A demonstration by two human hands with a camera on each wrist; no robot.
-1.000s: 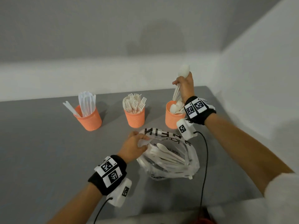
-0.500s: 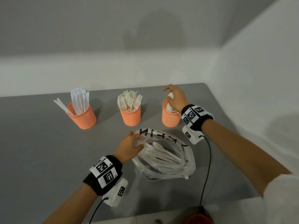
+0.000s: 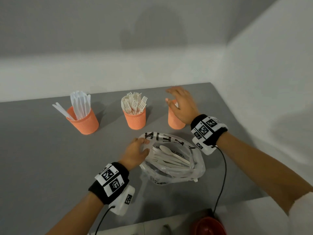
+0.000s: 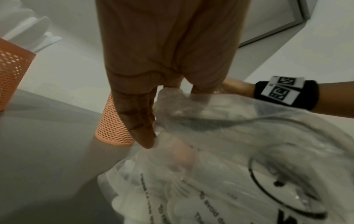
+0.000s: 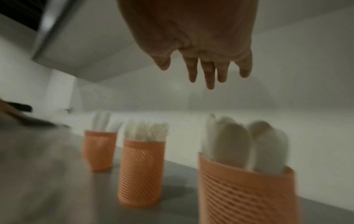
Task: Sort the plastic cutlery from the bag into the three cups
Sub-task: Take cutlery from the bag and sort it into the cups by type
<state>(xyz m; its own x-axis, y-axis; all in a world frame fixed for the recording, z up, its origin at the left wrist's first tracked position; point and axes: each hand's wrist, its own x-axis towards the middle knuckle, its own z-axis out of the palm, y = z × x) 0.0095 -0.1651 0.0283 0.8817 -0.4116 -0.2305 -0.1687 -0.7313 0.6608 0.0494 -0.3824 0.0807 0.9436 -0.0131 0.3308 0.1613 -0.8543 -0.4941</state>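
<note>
Right hand (image 3: 183,106) has released its spoons since earlier; grip spread, empty, above spoon cup (image 3: 175,120). Left hand (image 3: 135,153) pinches bag (image 3: 196,167) rim, cutlery (image 3: 169,158) inside, beside it on table (image 3: 42,158). Fork cup (image 3: 135,118), knife cup (image 3: 83,121) leftward

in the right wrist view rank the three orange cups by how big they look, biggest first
1. spoon cup
2. fork cup
3. knife cup
That order only follows nearness to the camera; their true sizes may match.
</note>
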